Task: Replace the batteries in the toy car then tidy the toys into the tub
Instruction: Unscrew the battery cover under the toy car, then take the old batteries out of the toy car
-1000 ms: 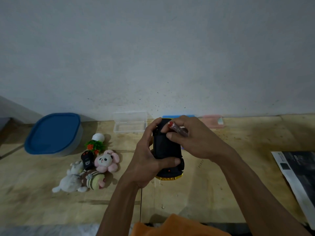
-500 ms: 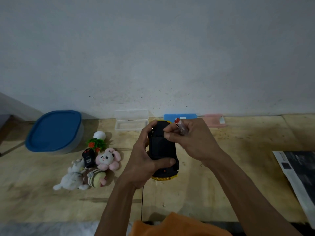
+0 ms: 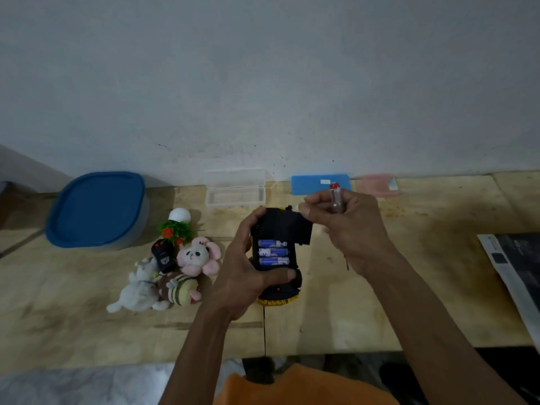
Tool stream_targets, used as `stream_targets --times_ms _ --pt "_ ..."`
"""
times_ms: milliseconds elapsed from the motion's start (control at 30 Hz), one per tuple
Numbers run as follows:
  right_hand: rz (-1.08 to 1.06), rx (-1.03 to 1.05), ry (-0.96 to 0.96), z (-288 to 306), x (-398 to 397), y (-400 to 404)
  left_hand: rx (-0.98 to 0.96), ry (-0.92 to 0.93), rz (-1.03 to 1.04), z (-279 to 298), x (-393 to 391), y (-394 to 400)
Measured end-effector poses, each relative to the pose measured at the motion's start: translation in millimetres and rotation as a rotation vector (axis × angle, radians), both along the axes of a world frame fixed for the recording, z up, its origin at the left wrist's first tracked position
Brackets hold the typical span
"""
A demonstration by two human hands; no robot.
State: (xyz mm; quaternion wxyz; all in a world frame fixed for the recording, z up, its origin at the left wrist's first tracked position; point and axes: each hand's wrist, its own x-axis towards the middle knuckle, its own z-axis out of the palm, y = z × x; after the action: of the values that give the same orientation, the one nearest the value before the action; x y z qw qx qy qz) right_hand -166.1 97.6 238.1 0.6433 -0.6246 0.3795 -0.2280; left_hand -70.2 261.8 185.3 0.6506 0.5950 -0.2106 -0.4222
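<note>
Orange cloth (image 3: 295, 387) sits at the bottom edge of the frame, nearest you. Just above centre, your left hand (image 3: 248, 276) grips the toy car (image 3: 276, 258) belly-up over the bench (image 3: 409, 302), thumb across its lower end. Three blue batteries (image 3: 273, 252) lie side by side in the open compartment. Your right hand (image 3: 347, 229) pinches the black battery cover (image 3: 302, 229) lifted off to the car's right, with a small screwdriver (image 3: 335, 197) tucked in the same fingers. Left of the car lies a cluster of plush toys (image 3: 172, 273). Farther back, at left, stands the blue-lidded tub (image 3: 98, 210); a clear plastic case (image 3: 235, 191) and a blue case (image 3: 309, 184) sit against the wall.
</note>
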Motion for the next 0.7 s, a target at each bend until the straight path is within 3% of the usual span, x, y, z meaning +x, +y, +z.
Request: stream_targets --times_ms 100,233,433,700 --pt "-0.143 -0.024 -0.006 -21 -3 -18 0.031 0.032 0.003 -15 11 13" --pt "-0.213 -0.056 0.179 -85 -10 -42 0.073 0.050 0.030 -28 18 12" --pt "-0.108 -0.073 0.453 -174 -12 -56 0.098 0.107 0.084 -39 16 -19" --pt "0.070 -0.183 0.650 -236 -7 -80 0.171 0.092 0.137 -47 6 -50"
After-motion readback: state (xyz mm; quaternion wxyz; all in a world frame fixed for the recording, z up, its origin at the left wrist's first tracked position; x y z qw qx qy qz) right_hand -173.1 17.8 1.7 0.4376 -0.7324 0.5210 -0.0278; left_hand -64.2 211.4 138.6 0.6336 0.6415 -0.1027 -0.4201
